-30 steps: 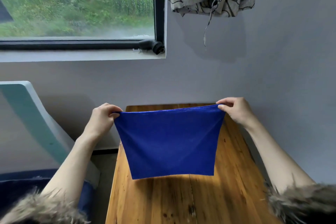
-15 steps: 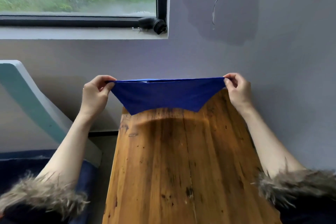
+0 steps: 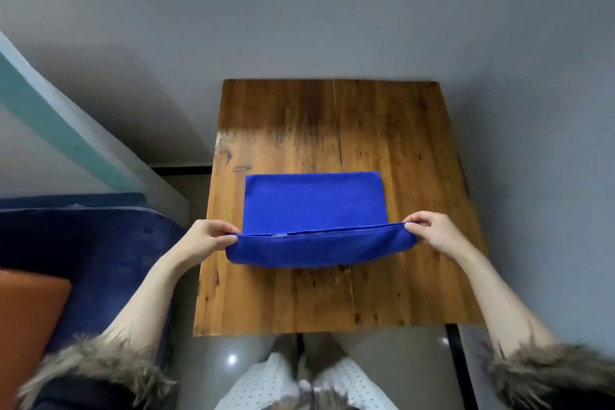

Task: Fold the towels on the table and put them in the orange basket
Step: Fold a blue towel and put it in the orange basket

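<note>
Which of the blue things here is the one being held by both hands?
The bright blue towel on the wooden table: the left hand and right hand pinch its near corners. The darker blue seat at left lies untouched.

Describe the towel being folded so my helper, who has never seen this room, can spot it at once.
Find the wooden table standing against the grey wall. On its middle lies the blue towel, its near edge lifted and pinched at the corners by the left hand and the right hand. It is the only cloth on the table, vivid blue against the brown planks.
</note>
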